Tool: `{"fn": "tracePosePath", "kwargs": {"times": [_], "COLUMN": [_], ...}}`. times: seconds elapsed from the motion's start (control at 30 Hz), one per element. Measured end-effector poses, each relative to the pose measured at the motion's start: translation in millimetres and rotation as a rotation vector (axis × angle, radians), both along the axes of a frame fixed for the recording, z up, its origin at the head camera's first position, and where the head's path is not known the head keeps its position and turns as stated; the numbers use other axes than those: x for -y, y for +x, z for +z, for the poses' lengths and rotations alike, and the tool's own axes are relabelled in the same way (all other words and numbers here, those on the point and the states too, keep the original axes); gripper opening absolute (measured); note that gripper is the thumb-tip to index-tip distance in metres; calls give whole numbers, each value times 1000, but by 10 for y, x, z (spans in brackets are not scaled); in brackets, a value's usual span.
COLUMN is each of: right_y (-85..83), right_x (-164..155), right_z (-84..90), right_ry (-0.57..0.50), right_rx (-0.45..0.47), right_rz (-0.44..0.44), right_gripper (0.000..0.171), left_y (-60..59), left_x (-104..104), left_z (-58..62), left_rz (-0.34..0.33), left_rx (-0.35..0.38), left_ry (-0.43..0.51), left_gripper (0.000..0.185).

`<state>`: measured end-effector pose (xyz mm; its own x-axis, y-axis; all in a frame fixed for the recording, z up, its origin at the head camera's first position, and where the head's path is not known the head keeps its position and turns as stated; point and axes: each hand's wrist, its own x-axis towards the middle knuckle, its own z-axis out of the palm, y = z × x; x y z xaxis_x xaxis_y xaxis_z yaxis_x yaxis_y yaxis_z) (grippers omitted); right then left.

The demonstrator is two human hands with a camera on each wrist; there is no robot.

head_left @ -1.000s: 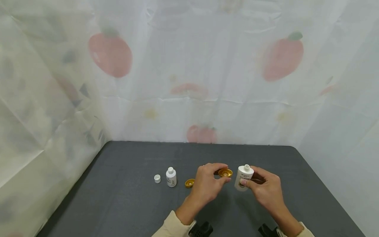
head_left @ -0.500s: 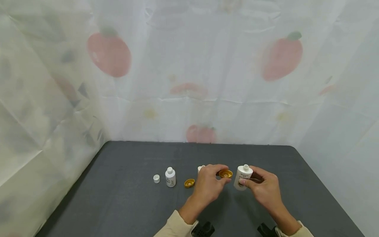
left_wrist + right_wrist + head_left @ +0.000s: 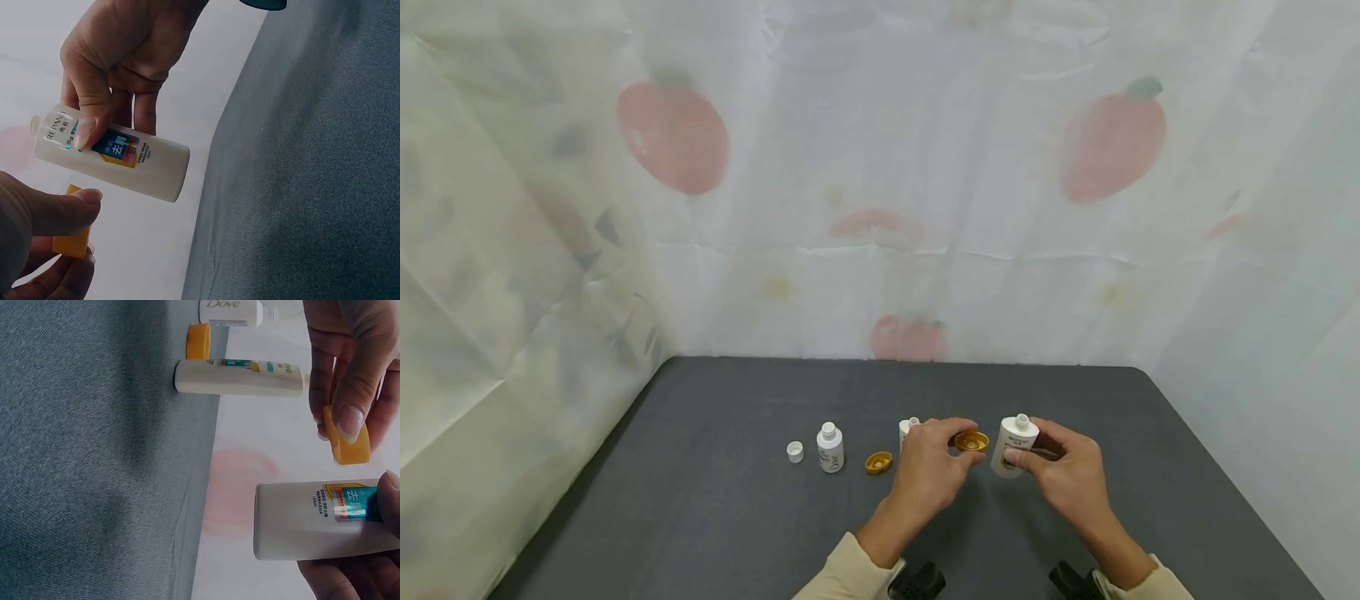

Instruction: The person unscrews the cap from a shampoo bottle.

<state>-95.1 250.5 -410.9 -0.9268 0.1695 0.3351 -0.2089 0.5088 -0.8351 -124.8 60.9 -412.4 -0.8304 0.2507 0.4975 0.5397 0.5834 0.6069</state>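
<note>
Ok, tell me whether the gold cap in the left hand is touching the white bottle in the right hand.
Apart. The right wrist view shows the gold cap, pinched by the left hand, with a clear gap above the white bottle that the right hand holds.

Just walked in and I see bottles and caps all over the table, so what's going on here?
A person is working at a dark table. The right hand holds a white bottle with its neck uncapped, lifted off the table. The left hand pinches a gold cap right beside that neck, not on it. On the table stand two more uncapped white bottles, a small one and a slim one behind the left hand. A white cap and another gold cap lie loose.
</note>
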Motion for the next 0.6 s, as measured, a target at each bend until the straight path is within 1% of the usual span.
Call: {"fn": "tracePosePath", "kwargs": {"times": [0.2,0.4,0.6], "right_y": [-31,-67,-86], "right_x": [-18,-44,-66], "right_z": [-44,-91,-122], "right_ry": [-5,-15,-21], "right_rx": [-3,20,30], "right_rz": [-1,2,-1], "right_gripper": [45,46,46], "left_y": [7,3,6], "left_x": [-20,-45,-77], "left_z": [-15,-46,-93], "left_rz": [20,19,33], "left_rx": [29,58,65], "left_ry": [-10,-6,-11], "left_gripper": [32,32,33]}}
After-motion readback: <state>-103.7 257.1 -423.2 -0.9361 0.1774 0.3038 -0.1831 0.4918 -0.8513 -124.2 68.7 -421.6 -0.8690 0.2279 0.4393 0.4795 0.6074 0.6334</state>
